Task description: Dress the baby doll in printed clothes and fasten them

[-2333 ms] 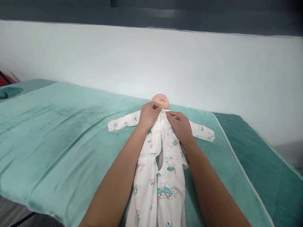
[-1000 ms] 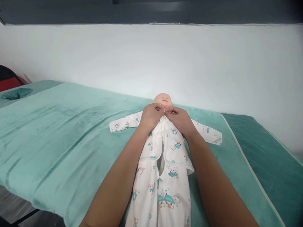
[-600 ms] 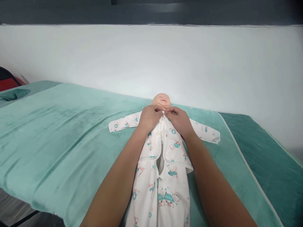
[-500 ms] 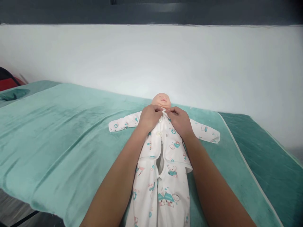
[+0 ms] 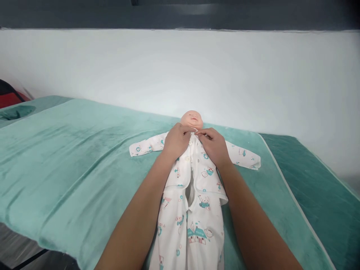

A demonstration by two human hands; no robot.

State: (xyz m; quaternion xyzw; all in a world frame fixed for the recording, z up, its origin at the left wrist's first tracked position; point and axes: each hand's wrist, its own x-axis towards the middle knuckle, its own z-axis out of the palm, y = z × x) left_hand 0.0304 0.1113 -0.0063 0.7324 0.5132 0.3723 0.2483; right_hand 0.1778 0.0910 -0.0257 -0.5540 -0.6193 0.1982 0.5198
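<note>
A baby doll (image 5: 192, 119) lies on its back, head toward the wall and sleeves spread to both sides. It wears a white printed jacket (image 5: 206, 165) and matching pants (image 5: 197, 240). At the jacket's neckline, just below the chin, my left hand (image 5: 177, 140) pinches the collar edge with bent fingers. Close beside it, my right hand (image 5: 214, 145) pinches the other side of the same neckline, fingertips almost meeting the left ones. Between my fingertips the exact grip is partly hidden. Lower down, the jacket front parts over the waist.
A light green cover (image 5: 70, 161) lies under the doll, with soft folds on the left. Darker green fabric (image 5: 317, 180) extends at the right. Behind stands a white wall (image 5: 180, 71). A red and black object (image 5: 11, 95) shows at the far left.
My fingers have shifted slightly at the collar, with the left hand a touch higher and its fingers stretched further across the neckline. The doll's position is nearly the same.
</note>
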